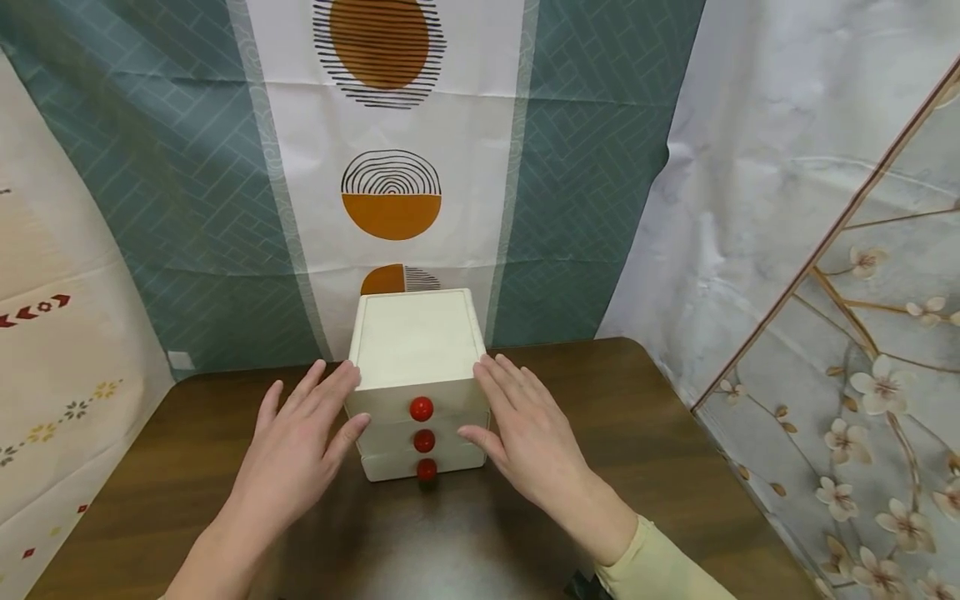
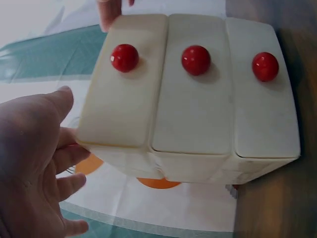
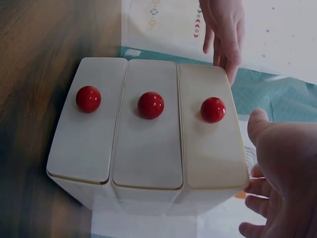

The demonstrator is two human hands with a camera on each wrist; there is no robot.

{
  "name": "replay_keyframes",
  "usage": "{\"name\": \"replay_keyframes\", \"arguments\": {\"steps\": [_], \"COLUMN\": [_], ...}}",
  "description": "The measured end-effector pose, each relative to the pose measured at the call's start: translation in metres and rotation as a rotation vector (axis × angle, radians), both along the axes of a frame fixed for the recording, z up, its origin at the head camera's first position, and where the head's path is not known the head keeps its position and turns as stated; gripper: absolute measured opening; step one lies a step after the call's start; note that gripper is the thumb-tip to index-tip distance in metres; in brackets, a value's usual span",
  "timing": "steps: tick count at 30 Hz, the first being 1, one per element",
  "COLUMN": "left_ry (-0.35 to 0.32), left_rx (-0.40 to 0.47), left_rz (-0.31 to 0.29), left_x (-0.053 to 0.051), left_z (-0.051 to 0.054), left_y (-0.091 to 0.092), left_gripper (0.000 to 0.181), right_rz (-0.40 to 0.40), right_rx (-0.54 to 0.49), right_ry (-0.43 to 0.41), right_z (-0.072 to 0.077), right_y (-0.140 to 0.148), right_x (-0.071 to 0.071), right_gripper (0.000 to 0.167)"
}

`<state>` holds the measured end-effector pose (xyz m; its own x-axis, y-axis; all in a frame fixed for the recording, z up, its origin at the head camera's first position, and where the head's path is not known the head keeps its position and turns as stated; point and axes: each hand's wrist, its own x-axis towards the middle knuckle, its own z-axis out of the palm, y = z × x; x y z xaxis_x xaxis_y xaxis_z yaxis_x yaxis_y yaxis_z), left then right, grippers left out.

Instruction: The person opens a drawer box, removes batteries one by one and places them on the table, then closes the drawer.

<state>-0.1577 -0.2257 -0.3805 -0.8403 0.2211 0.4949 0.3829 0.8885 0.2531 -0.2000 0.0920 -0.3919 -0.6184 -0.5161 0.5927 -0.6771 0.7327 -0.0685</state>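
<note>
Two hands, the left hand (image 1: 294,446) and the right hand (image 1: 534,442), are held with fingers straight and slightly apart, gripping nothing, their fingertips at opposite upper side edges of a small white chest of drawers (image 1: 418,340), though whether they press on it cannot be told. Both reach forward from the near side, thumbs angled inward, the right forearm in a pale yellow sleeve (image 1: 660,563). The chest stands upright on the brown table (image 1: 622,425), toward its far edge, its three red knobs (image 1: 422,408) facing the person.
</note>
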Motion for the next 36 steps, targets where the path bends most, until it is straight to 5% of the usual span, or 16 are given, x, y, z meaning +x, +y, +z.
{"name": "replay_keyframes", "arguments": {"steps": [20,28,36], "left_ry": [0.032,0.021,0.0], "left_rx": [0.009,0.007,-0.005], "left_rz": [-0.035,-0.029,-0.02], "left_x": [-0.01,-0.009,-0.008], "left_z": [0.0,0.001,0.003], "left_y": [-0.006,-0.006,-0.005], "left_gripper": [0.058,0.059,0.059], "right_rz": [0.183,0.196,0.203], "right_rx": [-0.166,-0.185,-0.237], "right_ry": [0.193,0.16,0.018], "right_z": [-0.003,-0.008,-0.012], "right_y": [-0.02,-0.026,-0.03], "right_x": [0.005,0.011,0.015], "right_gripper": [0.054,0.051,0.053]}}
